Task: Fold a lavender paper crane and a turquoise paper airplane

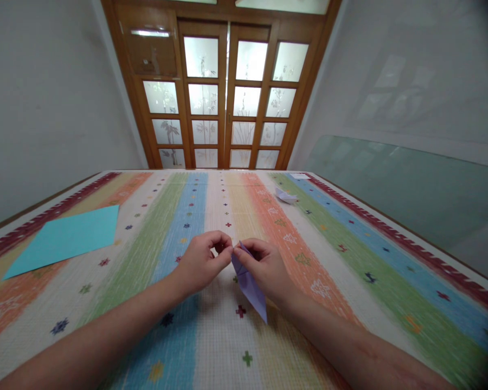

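A folded piece of lavender paper [248, 284] hangs point-down above the striped tablecloth [179, 216]. My left hand [201, 262] pinches its upper tip with thumb and forefinger. My right hand [264, 268] grips the same top part from the right, fingers curled around the fold. Both hands meet at the middle of the table, with the forearms reaching in from the bottom edge.
A flat sheet of light blue paper [67, 238] lies at the left of the table. A small white folded paper shape [286, 196] and a white scrap [300, 176] sit at the far right. Wooden glass-paned doors [228, 92] stand behind the table.
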`<state>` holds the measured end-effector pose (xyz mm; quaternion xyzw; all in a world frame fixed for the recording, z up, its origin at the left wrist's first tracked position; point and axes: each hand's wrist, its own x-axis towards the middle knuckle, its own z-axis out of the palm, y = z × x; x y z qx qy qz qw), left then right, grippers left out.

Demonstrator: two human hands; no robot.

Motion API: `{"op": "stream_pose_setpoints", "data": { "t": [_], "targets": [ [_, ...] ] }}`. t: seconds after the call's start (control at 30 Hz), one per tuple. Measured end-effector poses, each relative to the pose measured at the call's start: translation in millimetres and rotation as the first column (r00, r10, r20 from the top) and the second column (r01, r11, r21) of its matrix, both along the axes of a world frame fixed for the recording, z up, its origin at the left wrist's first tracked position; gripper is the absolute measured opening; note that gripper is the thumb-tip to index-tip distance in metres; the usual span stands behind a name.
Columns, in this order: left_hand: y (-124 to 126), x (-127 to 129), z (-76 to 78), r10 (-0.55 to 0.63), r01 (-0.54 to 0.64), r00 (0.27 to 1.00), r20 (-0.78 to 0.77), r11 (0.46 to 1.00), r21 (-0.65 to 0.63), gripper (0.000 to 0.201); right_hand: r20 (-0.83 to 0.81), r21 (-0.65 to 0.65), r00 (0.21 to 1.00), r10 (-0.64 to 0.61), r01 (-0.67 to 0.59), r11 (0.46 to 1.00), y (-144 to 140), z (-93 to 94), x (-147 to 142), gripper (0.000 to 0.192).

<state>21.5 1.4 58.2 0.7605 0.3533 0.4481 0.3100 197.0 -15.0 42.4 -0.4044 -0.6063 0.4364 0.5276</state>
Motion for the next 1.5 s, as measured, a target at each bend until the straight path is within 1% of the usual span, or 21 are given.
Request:
{"op": "stream_pose_setpoints", "data": {
  "t": [0.17, 0.33, 0.5, 0.6, 0.73, 0.8, 0.93, 1.0, 1.07, 1.17, 1.27, 1.33, 1.43, 1.5],
  "targets": [
    [4, 0, -1.4, -0.047, 0.051, 0.997, 0.056, 0.996, -0.068, 0.015, -0.080, -0.049, 0.997, -0.022, 0.018, 0.999, 5, -2.3, 3, 0.018],
    [6, -2, -2.8, -0.052, 0.059, 0.997, 0.063, 0.991, -0.117, 0.014, -0.162, -0.094, 0.987, -0.020, 0.005, 0.996, 7, -5.2, 4, 0.018],
    [6, -2, -5.2, -0.018, 0.032, 0.996, 0.082, 0.984, -0.176, 0.018, -0.154, -0.102, 0.988, -0.006, -0.010, 0.995, 6, -5.4, 2, 0.019],
    [5, 0, -7.2, -0.032, 0.055, 0.993, 0.113, 0.977, -0.205, 0.017, -0.131, -0.091, 0.991, 0.003, -0.015, 0.996, 5, -4.2, 1, 0.019],
    [5, 1, -9.0, -0.064, 0.091, 0.987, 0.144, 0.977, -0.191, 0.017, -0.105, -0.063, 0.994, 0.005, -0.012, 0.998, 3, -2.0, 1, 0.019],
    [4, 1, -9.1, -0.062, 0.087, 0.988, 0.141, 0.980, -0.177, 0.019, -0.093, -0.054, 0.996, 0.009, -0.015, 0.998, 2, -1.3, 1, 0.020],
    [3, 1, -6.6, -0.018, 0.052, 0.990, 0.136, 0.967, -0.248, 0.024, -0.092, -0.049, 0.996, 0.003, -0.008, 0.999, 1, -2.4, 1, 0.022],
    [3, 1, -4.9, -0.012, 0.059, 0.987, 0.160, 0.955, -0.291, 0.025, -0.114, -0.056, 0.993, 0.022, -0.028, 0.998, 3, -4.5, 1, 0.021],
    [4, 1, -3.8, 0.005, 0.062, 0.979, 0.203, 0.945, -0.321, 0.025, -0.162, -0.068, 0.985, 0.057, -0.069, 0.995, 4, -7.2, 0, 0.022],
    [8, 0, -4.3, 0.070, 0.034, 0.957, 0.281, 0.936, -0.350, 0.026, -0.228, -0.098, 0.968, 0.103, -0.128, 0.987, 6, -10.9, -1, 0.029],
    [15, -2, -6.1, 0.143, -0.006, 0.927, 0.348, 0.931, -0.366, 0.028, -0.220, -0.118, 0.966, 0.137, -0.166, 0.979, 8, -13.9, -1, 0.034],
    [19, -3, -7.0, 0.188, -0.036, 0.906, 0.378, 0.926, -0.376, 0.029, -0.182, -0.118, 0.974, 0.132, -0.155, 0.981, 10, -15.8, 0, 0.033],
    [23, -4, -8.3, 0.235, -0.075, 0.890, 0.391, 0.921, -0.382, 0.028, -0.129, -0.129, 0.988, 0.089, -0.106, 0.986, 12, -18.0, 2, 0.029],
    [23, -5, -10.0, 0.289, -0.149, 0.878, 0.381, 0.923, -0.355, 0.028, -0.116, -0.140, 0.992, 0.058, -0.074, 0.987, 14, -18.3, 3, 0.027]
  ]
}}
